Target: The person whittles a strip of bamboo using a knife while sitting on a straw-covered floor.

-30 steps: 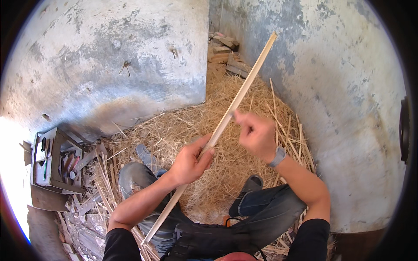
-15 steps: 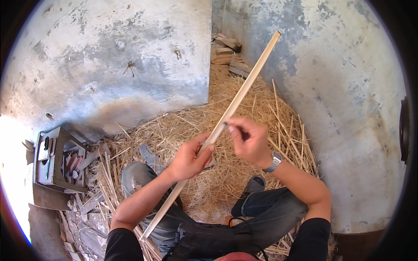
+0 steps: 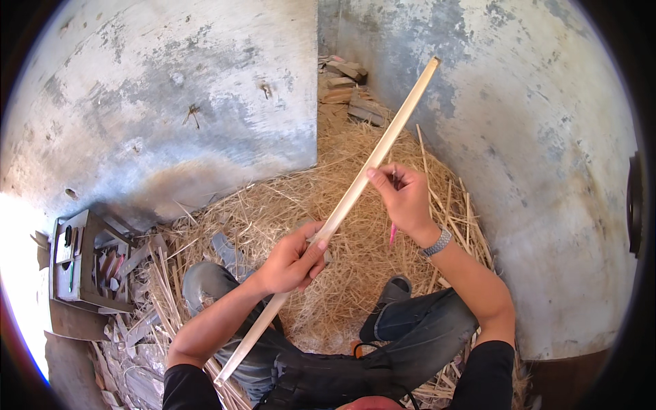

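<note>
A long, pale split bamboo strip [image 3: 352, 195] slants from above my left thigh up toward the far right wall. My left hand [image 3: 290, 263] is closed round it a little below its middle, thumb on top. Higher up, my right hand [image 3: 406, 198] has its thumb and fingertips pinched at the strip's right edge. A slim pink pen-like stick [image 3: 393, 234] pokes out beneath that hand; most of it is hidden by the fingers. On the right wrist is a metal watch [image 3: 437, 244].
Straw-like shavings [image 3: 342, 280] cover the floor between my legs. At the left stands a small wooden stand [image 3: 85, 294] with tools on and in it. Wood blocks [image 3: 347, 85] are piled at the wall gap. Thin strips [image 3: 454, 219] lean along the right wall [image 3: 547, 171].
My right hand has moved up along the strip, its thumb now against the edge. The pink stick now shows below it. My left hand keeps its hold; the view has shifted slightly.
</note>
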Available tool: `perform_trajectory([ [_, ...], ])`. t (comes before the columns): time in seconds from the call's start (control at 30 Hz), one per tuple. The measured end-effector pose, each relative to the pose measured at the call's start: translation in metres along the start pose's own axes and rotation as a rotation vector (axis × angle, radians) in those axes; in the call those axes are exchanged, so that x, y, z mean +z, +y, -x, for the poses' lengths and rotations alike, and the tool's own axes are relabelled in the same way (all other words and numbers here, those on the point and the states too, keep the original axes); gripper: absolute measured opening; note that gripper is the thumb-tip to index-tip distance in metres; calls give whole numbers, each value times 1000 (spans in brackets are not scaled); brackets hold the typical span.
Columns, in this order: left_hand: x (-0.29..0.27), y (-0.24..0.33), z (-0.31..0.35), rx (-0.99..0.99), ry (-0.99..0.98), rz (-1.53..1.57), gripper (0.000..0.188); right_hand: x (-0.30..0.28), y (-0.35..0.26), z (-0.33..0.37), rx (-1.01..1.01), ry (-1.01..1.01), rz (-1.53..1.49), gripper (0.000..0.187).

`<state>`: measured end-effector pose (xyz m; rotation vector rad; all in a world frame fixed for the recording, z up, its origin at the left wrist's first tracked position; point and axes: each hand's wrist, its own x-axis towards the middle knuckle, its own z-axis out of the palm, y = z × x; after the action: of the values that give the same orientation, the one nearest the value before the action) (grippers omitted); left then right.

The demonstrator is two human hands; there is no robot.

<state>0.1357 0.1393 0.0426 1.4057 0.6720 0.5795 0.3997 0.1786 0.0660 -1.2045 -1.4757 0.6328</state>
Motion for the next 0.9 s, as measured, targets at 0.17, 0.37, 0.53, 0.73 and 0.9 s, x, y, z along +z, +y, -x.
perform_trajectory([
  [0.17,-2,-1,2,-49,-95,-40,27,-33,20,-19,77,134,-80,31],
  [0.37,-4,-21,4,-103,-265,100,20,-62,22,-25,210,309,-288,30],
  [0.53,0,-20,-4,-103,-152,16,32,-49,14,-13,111,192,-92,25],
  [0.73,-3,-9,-10,-104,-163,289,47,-59,-1,-16,256,95,-519,29],
  [0.9,-10,-3,-9,-162,-211,528,49,-63,-18,-13,37,54,-225,31],
])
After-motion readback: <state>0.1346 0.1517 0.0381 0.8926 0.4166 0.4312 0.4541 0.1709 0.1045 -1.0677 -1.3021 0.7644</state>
